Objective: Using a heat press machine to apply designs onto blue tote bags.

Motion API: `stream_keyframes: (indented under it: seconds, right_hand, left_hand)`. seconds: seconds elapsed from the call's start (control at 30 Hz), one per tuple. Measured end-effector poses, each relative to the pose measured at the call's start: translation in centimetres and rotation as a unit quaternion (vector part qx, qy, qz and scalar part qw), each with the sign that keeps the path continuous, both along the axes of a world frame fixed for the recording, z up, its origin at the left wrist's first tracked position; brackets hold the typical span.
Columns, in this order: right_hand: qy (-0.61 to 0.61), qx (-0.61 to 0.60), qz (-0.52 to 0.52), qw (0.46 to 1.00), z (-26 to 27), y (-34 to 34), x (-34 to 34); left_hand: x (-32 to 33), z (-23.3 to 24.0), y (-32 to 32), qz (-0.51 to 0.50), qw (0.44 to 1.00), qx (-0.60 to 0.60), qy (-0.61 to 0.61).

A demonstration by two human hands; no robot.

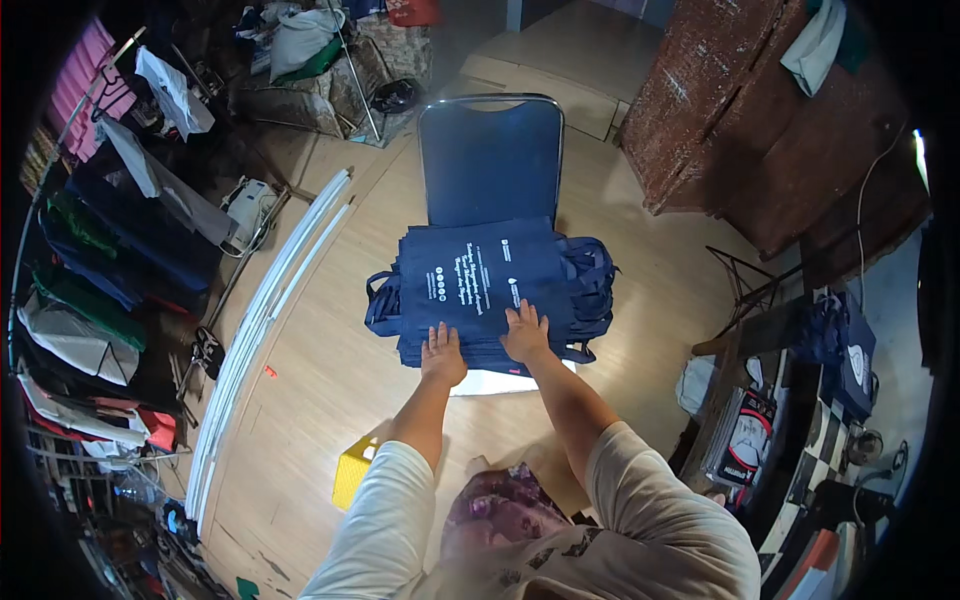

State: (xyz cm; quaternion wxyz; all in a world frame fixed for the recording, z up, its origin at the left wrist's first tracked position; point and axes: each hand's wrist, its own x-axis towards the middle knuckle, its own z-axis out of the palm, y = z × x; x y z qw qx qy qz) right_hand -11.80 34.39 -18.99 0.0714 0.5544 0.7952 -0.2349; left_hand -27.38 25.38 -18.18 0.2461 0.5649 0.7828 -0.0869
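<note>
A stack of navy fabric tote bags lies on the seat of a chair with a dark blue back and metal frame. White print covers part of the top bag. Bundled handles stick out on the right, and more loops on the left. My left hand rests flat on the near left part of the stack. On its near right part lies my right hand, fingers spread. Neither hand grasps anything. Below the stack, a white surface peeks out at the near edge.
Left are a clothes rack with hanging garments and long white strips on the floor. A yellow plastic crate stands near my left arm. A brown wooden cabinet is at back right; a cluttered shelf lines the right side.
</note>
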Motion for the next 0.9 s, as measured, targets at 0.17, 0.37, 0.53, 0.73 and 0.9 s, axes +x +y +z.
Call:
stream_keyframes:
  seconds: [0.17,0.37,0.53,0.73,0.9]
  right_hand:
    - [-0.039,0.039,0.044,0.998,-4.8,1.8,0.1]
    - [-0.041,0.139,0.115,0.983,-9.2,0.5,1.9]
    - [-0.046,0.139,0.161,0.976,-8.5,0.8,2.6]
    - [0.206,0.135,-0.012,0.969,-4.0,3.1,0.9]
    - [0.6,-0.037,-0.228,0.766,2.4,5.6,1.6]
  left_hand:
    - [0.6,-5.0,1.9,0.014,0.999,0.004,-0.037]
    - [1.8,-9.1,0.7,0.088,0.989,0.015,-0.121]
    - [1.6,-8.9,-0.1,0.144,0.973,0.128,-0.124]
    - [1.0,-7.0,-0.3,0.191,0.952,0.171,-0.165]
    - [1.5,-5.2,0.4,0.287,0.916,0.166,-0.225]
